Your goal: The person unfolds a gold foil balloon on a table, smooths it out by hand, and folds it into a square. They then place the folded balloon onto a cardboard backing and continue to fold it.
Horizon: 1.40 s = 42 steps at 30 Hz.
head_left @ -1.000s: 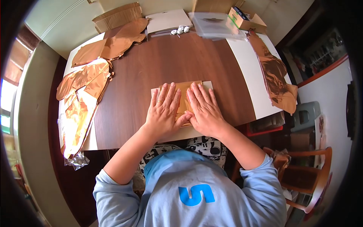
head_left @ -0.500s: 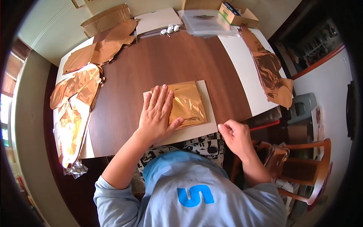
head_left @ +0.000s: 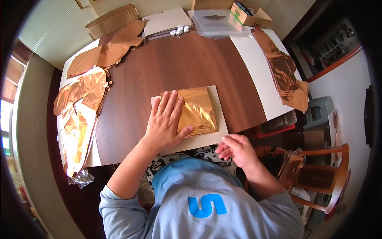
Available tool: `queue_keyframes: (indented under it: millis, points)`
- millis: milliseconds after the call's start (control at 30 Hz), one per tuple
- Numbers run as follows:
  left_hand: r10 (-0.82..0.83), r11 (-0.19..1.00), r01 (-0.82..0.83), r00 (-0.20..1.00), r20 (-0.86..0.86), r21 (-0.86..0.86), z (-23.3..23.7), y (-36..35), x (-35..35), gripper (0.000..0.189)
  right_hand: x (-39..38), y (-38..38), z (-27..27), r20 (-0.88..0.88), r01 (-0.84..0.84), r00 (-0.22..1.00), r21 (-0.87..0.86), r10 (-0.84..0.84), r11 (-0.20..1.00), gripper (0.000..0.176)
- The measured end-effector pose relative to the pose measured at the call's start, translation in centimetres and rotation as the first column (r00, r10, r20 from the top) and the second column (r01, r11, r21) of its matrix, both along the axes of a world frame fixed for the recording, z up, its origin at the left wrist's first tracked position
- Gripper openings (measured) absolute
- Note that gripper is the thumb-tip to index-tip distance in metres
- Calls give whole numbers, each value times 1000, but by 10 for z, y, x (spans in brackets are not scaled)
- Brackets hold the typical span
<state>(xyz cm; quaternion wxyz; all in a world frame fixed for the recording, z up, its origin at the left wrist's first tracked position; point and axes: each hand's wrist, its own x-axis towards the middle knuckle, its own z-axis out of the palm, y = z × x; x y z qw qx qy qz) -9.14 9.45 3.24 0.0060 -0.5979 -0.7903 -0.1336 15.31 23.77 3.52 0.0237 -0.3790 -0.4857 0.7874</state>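
My left hand (head_left: 166,119) lies flat, fingers stretched out, on the left part of a folded gold foil sheet (head_left: 201,111). Under the foil is a white board (head_left: 221,126), whose margin shows at the right and along the front. Past the board's front right corner hovers my right hand (head_left: 238,151), its thumb apart from the loosely bent fingers and nothing visible between them. The foil is creased and shiny, roughly square.
Copper foil balloons (head_left: 81,107) lie flat along the left side of the brown table (head_left: 175,63). More copper foil (head_left: 280,67) rests on white card at the right. Clear plastic sheets (head_left: 217,24), a cardboard box (head_left: 254,18) and small white objects (head_left: 180,30) sit at the back. A wooden chair (head_left: 318,175) stands right.
My right hand has moved slightly left and toward my body, and its pinched fingers have come apart. The left hand stays flat on the foil.
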Motion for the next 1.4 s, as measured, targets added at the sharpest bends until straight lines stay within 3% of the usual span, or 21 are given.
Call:
queue_keyframes:
  millis: [100, 200, 233, 300, 333, 400, 467, 533, 567, 667, 700, 800, 900, 1400]
  points:
    - [11, 1000, -11, 1000, 3, 0, 0, -2, -3, 88, -9, -2, 1, -21, 77, 997, 5, -77, 997, 31]
    - [9, 1000, -9, 1000, -14, 11, -3, -4, -4, 88, -10, 2, 7, 83, -55, 996, 190, 39, 980, 31]
    - [14, 1000, -14, 1000, -21, 9, -4, -5, -3, 89, -9, 4, 9, 151, -129, 986, 414, 72, 901, 31]
    - [25, 1000, -25, 999, -37, 7, -5, -6, -2, 89, -9, 9, 16, 295, -287, 952, 760, 85, 583, 31]
    - [26, 1000, -26, 999, -36, 7, -5, -6, -2, 89, -11, 12, 29, 290, -290, 957, 952, 14, 95, 25]
    - [25, 1000, -25, 999, -34, 5, -3, -6, -1, 89, -27, 11, 41, 43, -43, 999, 997, 2, -67, 17]
    - [26, 999, -25, 999, -26, 21, -4, -6, -1, 87, -55, 7, 52, -96, 127, 980, 976, 174, -175, 13]
    - [20, 999, -19, 1000, -22, 49, -6, -6, -1, 84, -83, -4, 49, -74, 112, 925, 990, 372, -82, 39]
    - [14, 998, -12, 1000, -27, 66, -10, -6, -1, 82, -98, -9, 36, 7, 12, 905, 999, 424, -42, 57]
    - [4, 994, 0, 999, -40, 107, -15, -9, -4, 77, -132, -11, -4, 249, -175, 898, 958, 362, -225, 70]
    - [4, 993, 0, 999, -37, 116, -15, -8, -3, 76, -136, -8, -7, 302, -264, 879, 953, 368, -151, 77]
    - [3, 994, -2, 1000, -6, 113, -12, -10, -3, 74, -133, 5, -9, 408, -318, 859, 899, 310, -301, 74]
    - [4, 993, -9, 999, 44, 113, -8, -11, -3, 73, -131, 12, -10, 447, -343, 840, 877, 307, -336, 74]
    - [109, 994, -109, 993, -36, 19, -2, -36, -6, 86, -135, 20, -7, 464, -360, 809, 876, 361, -321, 76]
